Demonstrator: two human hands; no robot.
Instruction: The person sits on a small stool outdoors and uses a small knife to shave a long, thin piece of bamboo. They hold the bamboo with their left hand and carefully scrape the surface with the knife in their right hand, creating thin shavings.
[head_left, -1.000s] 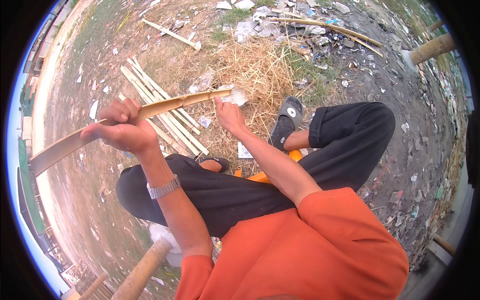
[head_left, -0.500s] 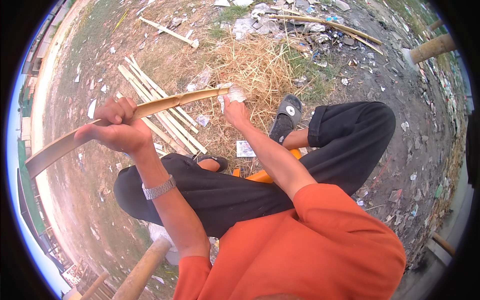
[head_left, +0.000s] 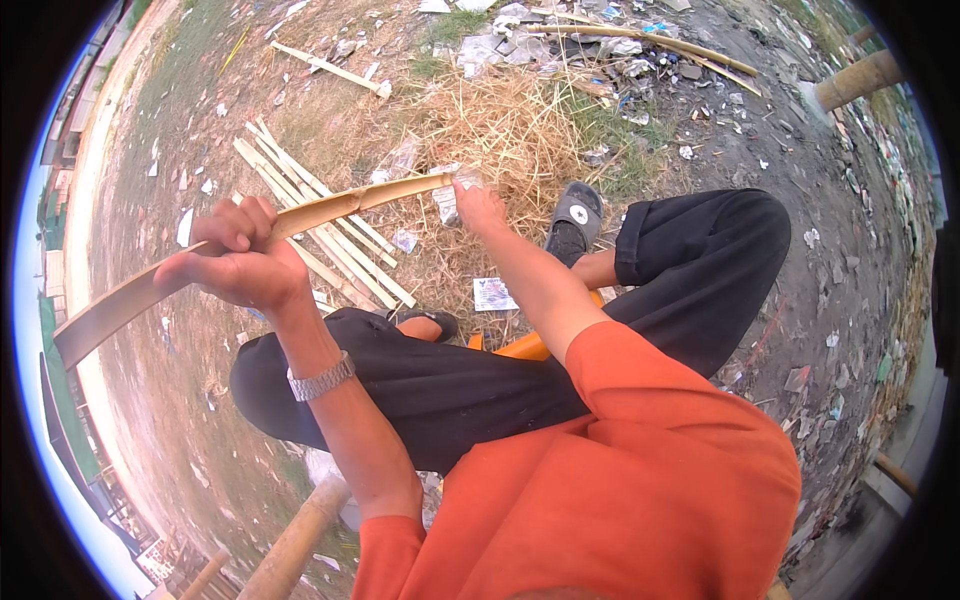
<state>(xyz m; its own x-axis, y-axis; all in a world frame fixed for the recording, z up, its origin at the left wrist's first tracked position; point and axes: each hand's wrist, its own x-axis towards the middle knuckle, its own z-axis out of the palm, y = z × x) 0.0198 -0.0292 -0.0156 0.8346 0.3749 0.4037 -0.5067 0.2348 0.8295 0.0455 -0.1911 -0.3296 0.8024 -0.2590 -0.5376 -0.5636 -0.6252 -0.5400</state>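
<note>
My left hand (head_left: 240, 250) is closed round a long split bamboo strip (head_left: 350, 203), which slants from the left side up to the middle of the view. The strip's pale inner hollow faces up, and a joint shows along it. My right hand (head_left: 482, 210) is closed at the strip's far end. Something pale and shiny (head_left: 447, 205) shows beside its fingers; whether it is a blade or litter behind, I cannot make out. Below the strip, several thin pale bamboo slats (head_left: 335, 245) lie in a loose pile on the ground.
Straw-like shavings (head_left: 510, 130) are heaped beyond my right hand. My sandalled foot (head_left: 575, 220) rests beside them, and an orange seat (head_left: 525, 347) is under me. Longer bamboo pieces (head_left: 650, 40) lie among litter at the back. Bamboo posts (head_left: 855, 82) stand at right and lower left (head_left: 295, 540).
My right hand has shifted slightly to the right and away from me, near the strip's far end. The left hand keeps its grip, almost unmoved.
</note>
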